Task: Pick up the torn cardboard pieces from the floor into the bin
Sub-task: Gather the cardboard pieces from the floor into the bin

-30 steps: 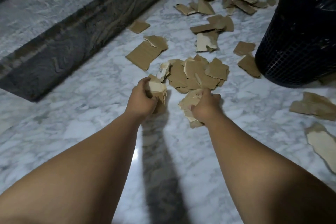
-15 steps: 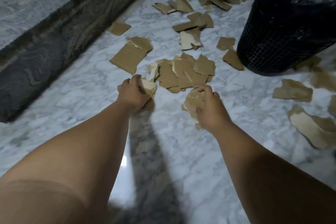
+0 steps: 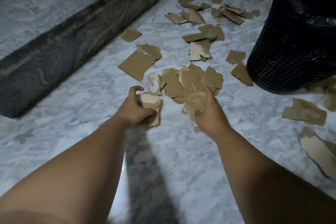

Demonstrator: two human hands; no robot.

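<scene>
Torn brown cardboard pieces lie scattered over the white marble floor. A heap of them sits just beyond my hands. My left hand grips a small stack of cardboard pieces a little above the floor. My right hand holds a crumpled bunch of cardboard pieces at the near edge of the heap. The black mesh bin, lined with a black bag, stands upright at the far right, well beyond my right hand.
A dark stone step edge runs diagonally along the left. More pieces lie far off, beside the bin and at the right. A large flat piece lies left of the heap.
Both hands stay closed on their cardboard bunches. The right hand has turned its bunch upward. My view has swung, so the bin and floor pieces shifted in the frame.
</scene>
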